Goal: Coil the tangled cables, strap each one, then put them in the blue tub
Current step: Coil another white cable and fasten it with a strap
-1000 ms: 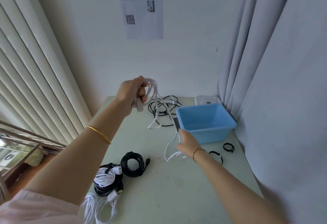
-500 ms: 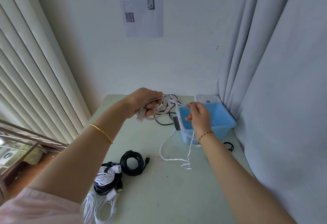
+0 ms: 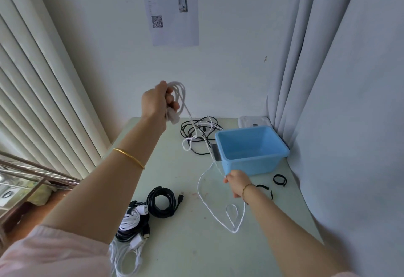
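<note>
White thin cable [image 3: 179,91]: gripped its loops high in left hand [image 3: 156,101], fingers curled tight; pinched its slack strand in right hand [image 3: 236,183] grip, just before rectangular blue plastic tub [image 3: 251,165] on pale green bench [image 3: 185,244]. Trailed remaining slack in loop across bench.

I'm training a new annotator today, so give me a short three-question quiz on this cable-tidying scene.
1. True or false: the blue tub already holds a coiled cable.
2. The right hand pinches the trailing strand of the white cable. Which hand holds its loops raised?
3. How many loose black straps lie beside the tub?
Key: 1 false; 2 the left hand; 3 two.
</note>
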